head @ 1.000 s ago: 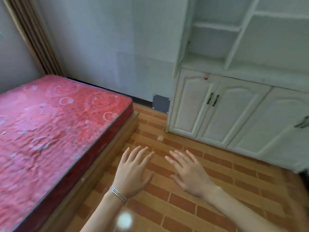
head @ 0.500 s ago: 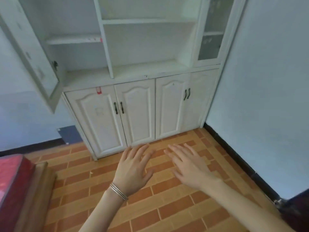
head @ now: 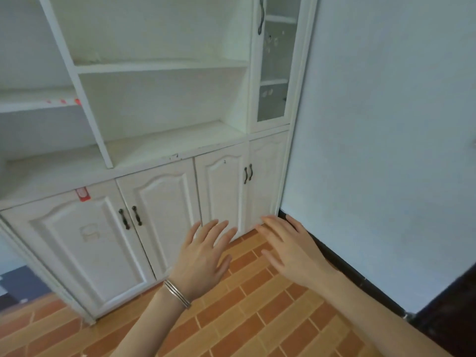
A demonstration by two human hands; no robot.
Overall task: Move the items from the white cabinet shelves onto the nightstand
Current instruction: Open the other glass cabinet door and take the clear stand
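The white cabinet (head: 164, 191) fills the upper left, with open shelves (head: 159, 65) above shut lower doors. I see no items on the visible open shelves. A narrow glass door (head: 273, 73) at the cabinet's right end is shut. My left hand (head: 203, 256), with bangles on the wrist, hovers palm-down with straight fingers in front of the lower doors. My right hand (head: 291, 251) hovers beside it, fingers spread, holding nothing. No nightstand is in view, apart from a dark shape (head: 453, 313) at the right edge that I cannot identify.
A pale wall (head: 386, 124) with a dark skirting (head: 342, 264) runs along the right. Orange brick-pattern floor tiles (head: 257, 318) cover the foreground. A red sticker (head: 83, 195) marks the leftmost lower door.
The view has swung right, from the red mattress and cabinet corner to the cabinet front and right wall. Both hands stay open, side by side in front of me.
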